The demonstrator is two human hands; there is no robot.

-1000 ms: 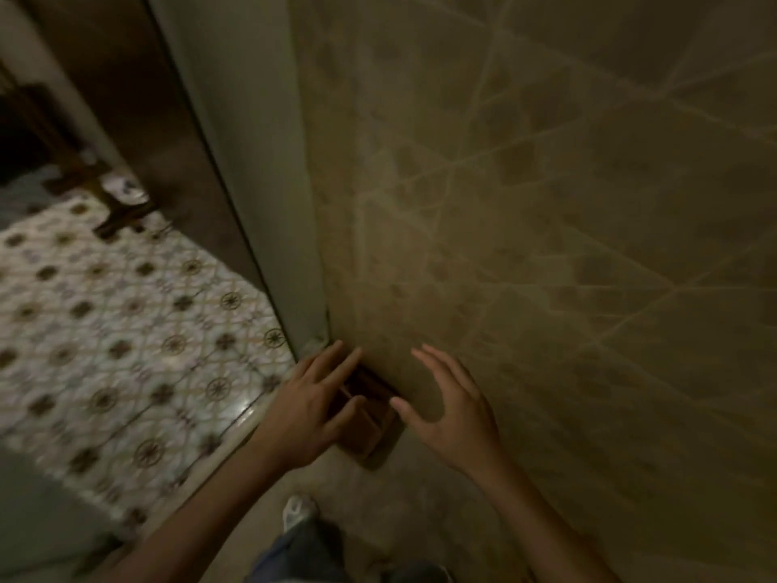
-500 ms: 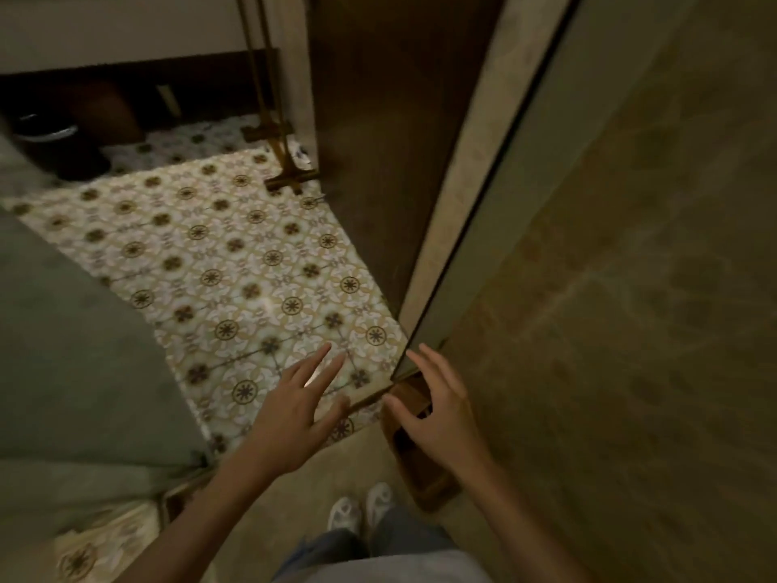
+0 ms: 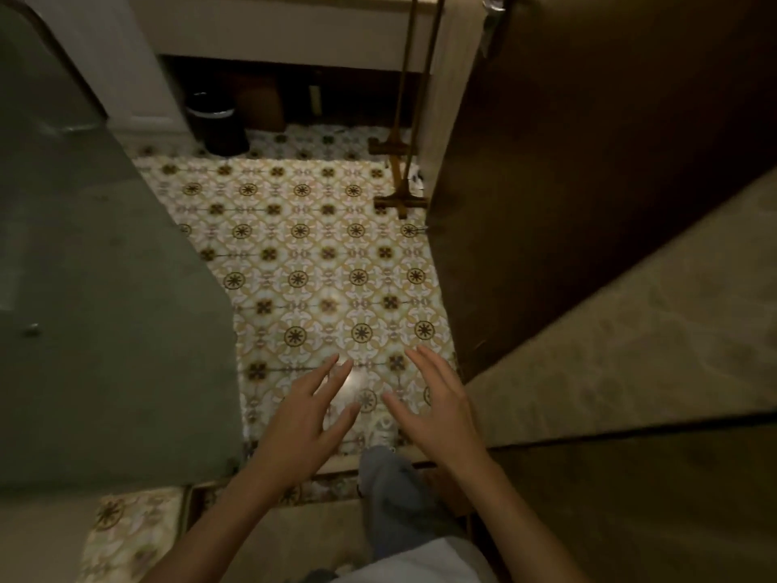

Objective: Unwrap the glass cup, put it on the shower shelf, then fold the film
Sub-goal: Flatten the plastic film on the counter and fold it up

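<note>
glass cup and film are nowhere in view; your left hand (image 3: 300, 418) and right hand (image 3: 441, 403) hang spread and empty over the patterned floor (image 3: 319, 254). judging by that, look round to find the cup first, and step carefully by the glass panel (image 3: 105, 288).

From my feed the cream-and-brown patterned tile floor (image 3: 319, 263) looks glossy, with a bright glare spot. The grey-green glass panel (image 3: 105, 309) is smooth and a bit smudgy. The dark brown wooden door (image 3: 588, 183) seems matt. The beige marble-look wall (image 3: 630, 351) is smooth, veiny stone.
</note>
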